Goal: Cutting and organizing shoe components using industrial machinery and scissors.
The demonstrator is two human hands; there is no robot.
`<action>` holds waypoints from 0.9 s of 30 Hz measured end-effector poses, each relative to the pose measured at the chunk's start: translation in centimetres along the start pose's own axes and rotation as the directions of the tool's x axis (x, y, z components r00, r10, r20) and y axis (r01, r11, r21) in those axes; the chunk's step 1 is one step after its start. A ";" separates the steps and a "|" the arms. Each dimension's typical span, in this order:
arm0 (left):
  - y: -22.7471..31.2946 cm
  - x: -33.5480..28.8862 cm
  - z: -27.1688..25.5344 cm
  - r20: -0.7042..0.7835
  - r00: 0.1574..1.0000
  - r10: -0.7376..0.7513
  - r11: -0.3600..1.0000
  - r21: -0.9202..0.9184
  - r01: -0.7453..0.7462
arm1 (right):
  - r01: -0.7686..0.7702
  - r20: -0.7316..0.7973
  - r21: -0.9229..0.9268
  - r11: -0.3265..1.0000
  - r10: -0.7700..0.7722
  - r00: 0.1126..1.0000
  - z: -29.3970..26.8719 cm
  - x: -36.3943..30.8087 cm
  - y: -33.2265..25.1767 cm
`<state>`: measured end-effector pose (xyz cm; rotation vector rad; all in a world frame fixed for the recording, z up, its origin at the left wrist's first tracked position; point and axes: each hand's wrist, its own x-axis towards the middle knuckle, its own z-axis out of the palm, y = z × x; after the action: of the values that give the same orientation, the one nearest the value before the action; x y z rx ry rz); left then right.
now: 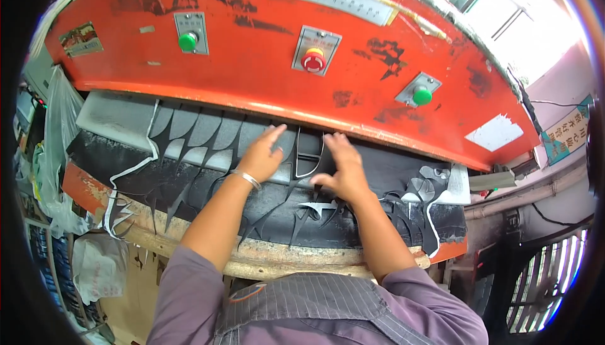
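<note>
A narrow, curved metal cutting die (309, 155) with a crossbar stands on a black sheet (391, 167) under the front of a red machine. Just to its right is my right hand (346, 172), fingers spread and thumb stretched toward the die's near end; whether it touches the metal I cannot tell. My left hand (263, 156) reaches over the sheet left of the die, with thumb and fingers apart and nothing in it. Leaf-shaped cut-outs (207, 129) show grey in rows at the left. Thin strips of scrap (296, 216) hang over the near side.
The red machine front (252, 55) spans the far side, low over the work. It carries two green buttons (188, 42) and a red stop button (313, 61). A worn wooden edge (265, 263) runs nearest me. Plastic bags (63, 149) hang at the left.
</note>
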<state>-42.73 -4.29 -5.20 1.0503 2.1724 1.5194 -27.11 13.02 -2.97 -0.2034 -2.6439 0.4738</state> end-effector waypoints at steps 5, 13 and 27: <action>4.6 2.2 -8.9 -0.669 0.583 0.460 0.888 0.360 -0.287 | 0.053 -0.725 -0.097 0.994 -0.107 0.680 -10.6 4.5 1.3; 8.9 2.1 -15.7 -0.515 0.782 0.352 0.880 0.466 -0.090 | -0.276 -0.784 -0.297 0.914 -0.068 0.617 -13.3 8.6 2.2; 10.0 -18.5 1.2 0.251 0.967 0.036 0.834 0.525 -0.168 | 0.012 0.398 -0.030 0.999 0.001 0.918 -4.7 -12.5 -11.9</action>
<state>-25.28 -14.65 0.24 1.4509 2.4608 0.7514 -14.64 0.64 0.24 -0.1182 -3.0509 0.5176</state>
